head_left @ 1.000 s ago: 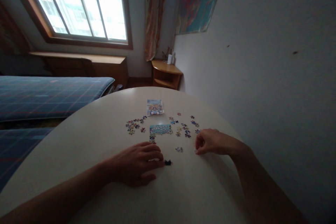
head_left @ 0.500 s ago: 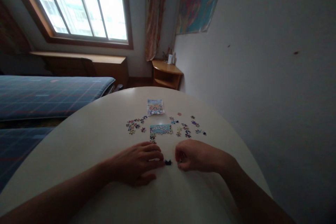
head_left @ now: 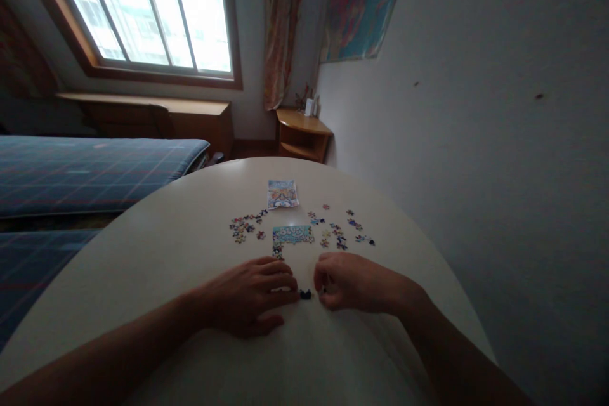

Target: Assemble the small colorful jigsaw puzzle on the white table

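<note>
My left hand (head_left: 252,295) lies flat on the round white table (head_left: 190,247), fingers stretched toward a small dark puzzle piece (head_left: 305,294) just past its fingertips. My right hand (head_left: 349,280) is curled, its fingers pinched together right beside that dark piece; whatever they hold is hidden. Beyond the hands sits a partly joined blue puzzle section (head_left: 291,234). Loose pieces lie in a left cluster (head_left: 242,227) and a right scatter (head_left: 340,231). A small printed picture card (head_left: 282,194) lies farther back.
The table's right side runs close to a plain wall (head_left: 476,139). A bed with a blue plaid cover (head_left: 85,171) stands at the left. A wooden corner shelf (head_left: 302,133) and a window (head_left: 147,13) are at the back.
My right hand slid left from the right-hand scatter of pieces to the dark piece by my left fingertips, covering the loose piece that lay there. My left hand stayed put.
</note>
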A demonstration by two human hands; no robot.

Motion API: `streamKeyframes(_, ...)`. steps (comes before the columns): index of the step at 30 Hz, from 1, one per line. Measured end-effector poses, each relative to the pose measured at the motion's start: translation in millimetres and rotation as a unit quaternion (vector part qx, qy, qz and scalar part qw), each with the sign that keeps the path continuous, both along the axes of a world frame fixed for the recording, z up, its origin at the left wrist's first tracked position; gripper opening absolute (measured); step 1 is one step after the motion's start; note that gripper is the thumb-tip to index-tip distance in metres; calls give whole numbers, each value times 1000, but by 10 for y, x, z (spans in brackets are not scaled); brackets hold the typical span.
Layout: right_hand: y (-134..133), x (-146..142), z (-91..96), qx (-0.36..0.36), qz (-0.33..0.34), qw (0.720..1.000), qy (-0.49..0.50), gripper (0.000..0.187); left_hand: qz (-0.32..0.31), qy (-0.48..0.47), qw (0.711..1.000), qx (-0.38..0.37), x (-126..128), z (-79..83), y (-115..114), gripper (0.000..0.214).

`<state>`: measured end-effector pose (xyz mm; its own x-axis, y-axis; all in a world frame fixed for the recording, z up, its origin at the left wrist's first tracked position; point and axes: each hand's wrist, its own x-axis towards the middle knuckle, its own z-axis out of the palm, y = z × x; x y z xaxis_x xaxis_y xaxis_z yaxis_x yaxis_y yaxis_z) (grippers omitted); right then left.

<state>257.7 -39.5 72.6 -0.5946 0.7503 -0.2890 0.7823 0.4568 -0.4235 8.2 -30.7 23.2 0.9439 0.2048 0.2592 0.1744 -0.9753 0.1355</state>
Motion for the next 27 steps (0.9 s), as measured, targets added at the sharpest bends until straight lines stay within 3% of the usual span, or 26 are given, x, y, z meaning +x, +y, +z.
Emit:
streamKeyframes(20,-14,-74,-59,33,-10,999,7,17,1,1,1000,2,5,23,-3,31)
streamKeyframes(27,26,-16,28,15,9,1000,23,13,-3,0,1000,4,4,26,-3,31)
